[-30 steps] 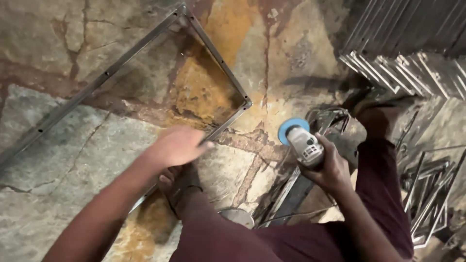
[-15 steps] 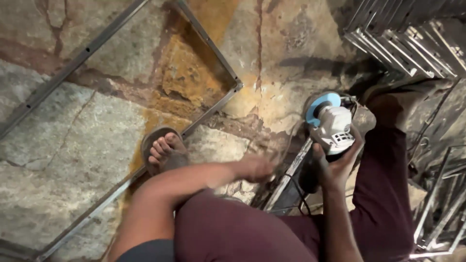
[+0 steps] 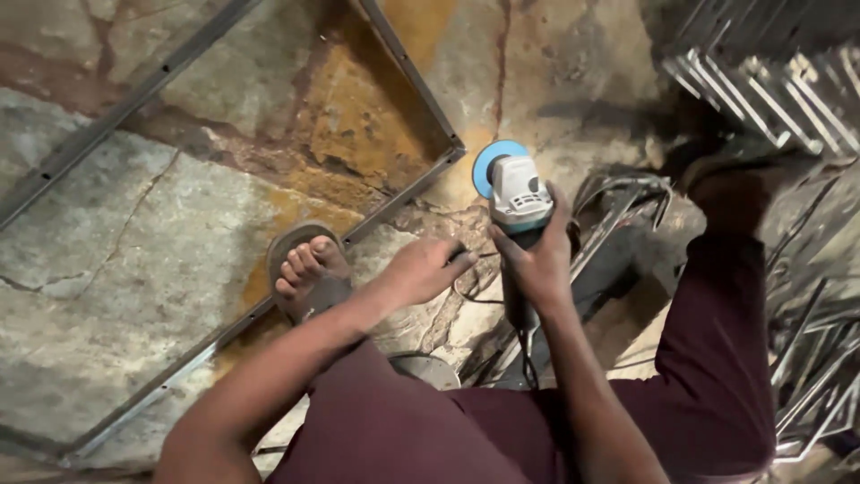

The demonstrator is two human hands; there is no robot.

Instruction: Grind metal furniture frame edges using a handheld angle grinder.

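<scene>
My right hand (image 3: 536,260) grips the body of a white angle grinder (image 3: 517,190) with a blue disc guard (image 3: 491,161), held just off the corner of a rectangular metal frame (image 3: 421,99) that lies flat on the stone floor. My left hand (image 3: 425,267) sits right beside the grinder's rear, its fingers curled at the black power cord (image 3: 475,291). My left foot in a sandal (image 3: 306,269) presses on the frame's near bar. My legs in dark maroon trousers fill the bottom of the view.
A stack of metal frames (image 3: 761,81) leans at the upper right. More bent metal bars (image 3: 824,350) lie along the right edge. Dark metal pieces (image 3: 618,206) rest under the grinder. The floor is rough grey and orange stone (image 3: 116,260).
My left hand has pulled back from the frame to the grinder's cord. The grinder has swung left toward the frame's corner. My foot now stands on the near bar.
</scene>
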